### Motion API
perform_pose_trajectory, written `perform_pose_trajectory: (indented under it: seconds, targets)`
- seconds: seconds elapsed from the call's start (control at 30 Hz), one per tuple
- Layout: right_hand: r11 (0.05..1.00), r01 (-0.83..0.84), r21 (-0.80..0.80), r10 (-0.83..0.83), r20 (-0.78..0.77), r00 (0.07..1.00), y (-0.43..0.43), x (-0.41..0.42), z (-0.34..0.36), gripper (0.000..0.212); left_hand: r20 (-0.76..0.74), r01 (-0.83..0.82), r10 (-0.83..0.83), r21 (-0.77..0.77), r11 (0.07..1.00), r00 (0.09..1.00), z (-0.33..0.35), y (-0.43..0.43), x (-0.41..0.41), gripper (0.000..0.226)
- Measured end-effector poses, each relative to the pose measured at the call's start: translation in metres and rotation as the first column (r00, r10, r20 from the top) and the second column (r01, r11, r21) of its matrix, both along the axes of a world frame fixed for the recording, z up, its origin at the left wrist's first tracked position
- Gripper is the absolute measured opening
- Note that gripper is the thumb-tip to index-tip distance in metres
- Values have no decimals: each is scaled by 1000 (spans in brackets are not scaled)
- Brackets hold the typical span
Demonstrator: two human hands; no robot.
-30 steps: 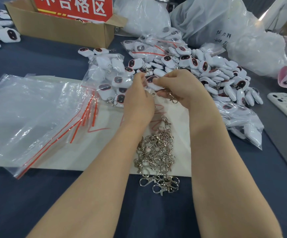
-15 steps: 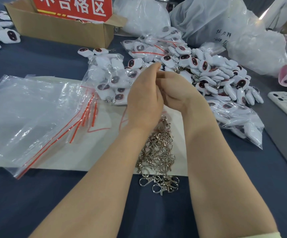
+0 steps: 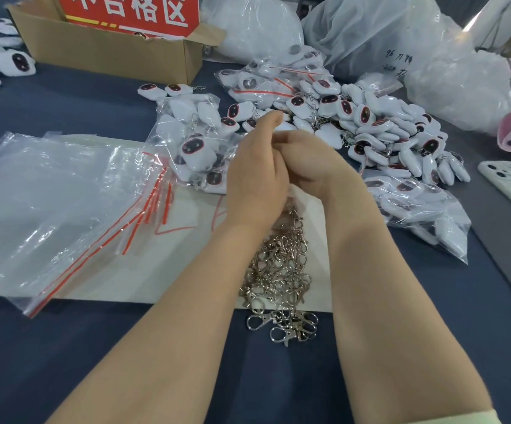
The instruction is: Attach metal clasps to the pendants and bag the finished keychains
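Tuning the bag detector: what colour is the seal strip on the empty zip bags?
The seal strip is red, on clear zip bags; best in the head view.

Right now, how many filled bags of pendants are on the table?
3. One bag lies left of the left hand, one at the back near the box, one right of the right hand. Others may hide under the loose pendants.

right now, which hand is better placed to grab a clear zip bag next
Left. The left hand is nearer the pile of clear red-striped plastic zip bags; the right hand would likely have to cross over it.
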State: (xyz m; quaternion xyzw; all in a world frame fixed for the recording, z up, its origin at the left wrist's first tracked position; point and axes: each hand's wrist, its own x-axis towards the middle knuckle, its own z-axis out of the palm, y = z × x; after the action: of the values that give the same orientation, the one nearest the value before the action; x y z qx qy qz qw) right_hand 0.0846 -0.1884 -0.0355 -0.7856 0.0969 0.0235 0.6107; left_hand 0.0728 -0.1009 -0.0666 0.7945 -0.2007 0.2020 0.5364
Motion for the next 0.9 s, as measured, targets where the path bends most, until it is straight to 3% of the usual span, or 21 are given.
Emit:
perform_pose_trajectory:
  seconds: [0.07, 0.17, 0.2, 0.27, 0.4, 0.67, 0.9]
  targets:
    - [963, 227, -148, -213, 103, 972, -7, 3, 4, 24, -84, -21, 24, 43, 999, 996, -5, 1, 5, 47]
    - [683, 575, -451, -476, 322, 818, -25, 6, 0, 29, -192, -15, 35, 107, 994, 981, -10, 1, 8, 49]
    - [597, 615, -515, -504, 356, 787, -29, 5, -3, 32, -197, -7, 31, 124, 992, 980, -10, 1, 9, 49]
    - [513, 575, -637, -527, 296, 797, -37, -1, -10, 35, -174, 8, 26, 190, 982, 984, -11, 1, 10, 42]
    - [500, 460, -734, -591, 99, 800, -42, -4, -22, 37, -148, 23, 18, 274, 962, 989, -11, 0, 9, 31]
    - [491, 461, -739, -604, 93, 792, -39, -1, -20, 36, -150, 20, 21, 268, 963, 988, -11, 0, 10, 29]
    - [522, 407, -750, -491, 126, 862, -38, -2, -25, 39, -152, 21, 21, 270, 963, 988, -11, 0, 9, 29]
